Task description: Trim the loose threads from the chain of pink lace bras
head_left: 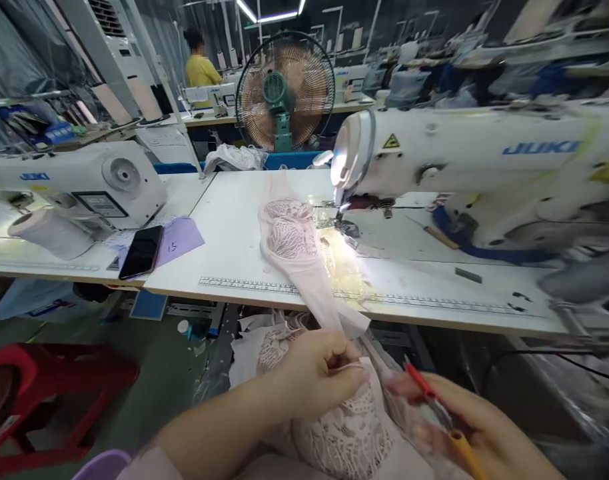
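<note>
My left hand (324, 373) is closed, pinching the edge of a pale pink lace bra piece (354, 433) over my lap. Held in my right hand (479, 420) is a slim tool (440, 412) with a red end, a metal middle and an orange end; motion blurs it, and its exact kind is unclear. The right fingertips are close to the bra fabric, and I cannot tell if they touch it. Another lace cup (290, 230) lies on the white sewing table (229, 227), its pink fabric trailing over the front edge toward my left hand.
A lit white sewing machine (464, 147) stands over the table at right, near a wooden-handled tool (442, 237). To the left are a second machine (119, 180), a thread cone (52, 233) and a phone (142, 252). A red stool (54, 400) is at lower left; a fan (284, 93) stands behind.
</note>
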Available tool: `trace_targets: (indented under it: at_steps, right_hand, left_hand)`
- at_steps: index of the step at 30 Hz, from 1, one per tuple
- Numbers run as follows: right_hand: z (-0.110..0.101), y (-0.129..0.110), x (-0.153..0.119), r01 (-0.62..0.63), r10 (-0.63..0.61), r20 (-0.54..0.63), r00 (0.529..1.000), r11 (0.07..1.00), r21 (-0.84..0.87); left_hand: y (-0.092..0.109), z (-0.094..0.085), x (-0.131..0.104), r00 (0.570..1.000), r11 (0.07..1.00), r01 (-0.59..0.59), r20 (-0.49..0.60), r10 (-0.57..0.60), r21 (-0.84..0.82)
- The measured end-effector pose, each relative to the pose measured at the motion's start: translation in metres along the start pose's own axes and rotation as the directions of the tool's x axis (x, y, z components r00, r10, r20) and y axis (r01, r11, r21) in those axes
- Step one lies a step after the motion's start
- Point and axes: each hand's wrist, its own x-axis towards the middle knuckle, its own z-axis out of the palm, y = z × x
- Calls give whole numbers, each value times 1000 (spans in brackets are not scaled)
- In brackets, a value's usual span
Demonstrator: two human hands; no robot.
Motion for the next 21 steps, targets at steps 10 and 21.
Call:
trace_targets:
  at_steps: [10,21]
  right_hand:
    - [-2,-68,46,220,-218,134,967,976,0]
    - [12,-53,52,46,-73,128,989,978,202]
  left_hand:
    - [12,9,2,998,984,-61,44,54,170]
    - [-1,22,1,949,909,313,51,-311,-275]
